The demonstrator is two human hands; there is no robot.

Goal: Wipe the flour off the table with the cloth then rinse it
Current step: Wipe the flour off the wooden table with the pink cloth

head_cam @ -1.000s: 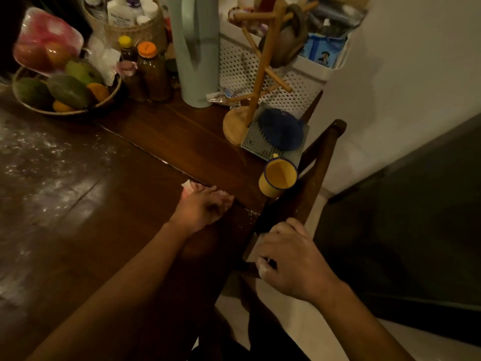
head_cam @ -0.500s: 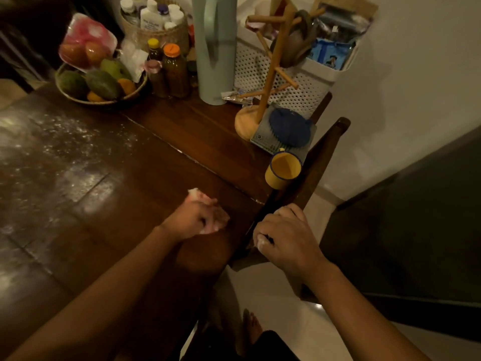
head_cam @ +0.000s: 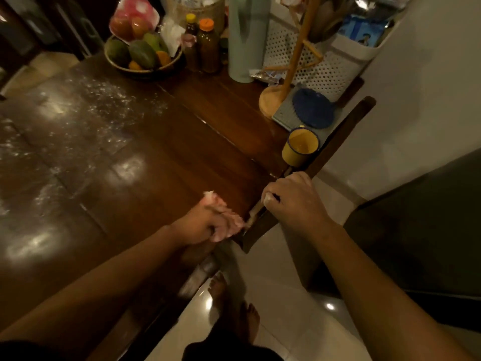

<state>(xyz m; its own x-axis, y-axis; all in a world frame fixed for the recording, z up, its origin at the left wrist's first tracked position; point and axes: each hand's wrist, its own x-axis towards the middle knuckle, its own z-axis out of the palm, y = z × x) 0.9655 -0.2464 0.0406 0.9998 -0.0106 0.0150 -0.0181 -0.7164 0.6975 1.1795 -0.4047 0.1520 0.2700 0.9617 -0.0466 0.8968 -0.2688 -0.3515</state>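
Left hand (head_cam: 199,226): sits at centre frame, just inside the near edge of the tabletop (head_cam: 182,157). My fingers are curled tight around the cloth (head_cam: 230,226), a pale pink bundle. It shows above my knuckles and bulges out on the side toward the edge. The cloth appears to touch the wood; the contact itself is blurred.

Right hand (head_cam: 292,201): sits right of centre, just beside the left, over the top rail of the chair (head_cam: 338,144). This dark wooden rail runs diagonally against the table edge. My fingers are curled down over it in a grip. A pale patch shows by the thumb; I cannot tell what it is.

Flour (head_cam: 109,100): a white dusting spread across the upper left of the tabletop, with fainter streaks down the left side. It lies well apart from the cloth. The wood around my left hand looks dark and glossy.

Other items, along the top of the frame:
- Fruit bowl (head_cam: 140,58), at the top, left of centre.
- Two capped bottles (head_cam: 208,45) just beside the bowl.
- Pale green jug (head_cam: 247,35).
- Wooden mug tree (head_cam: 289,71) in front of a white perforated basket (head_cam: 328,69).
- Blue round pad (head_cam: 312,108) lying on a grey board.
- Yellow mug (head_cam: 299,148), upright near the table edge, beside the chair rail.

My bare feet (head_cam: 234,306) stand on the pale floor at lower centre.
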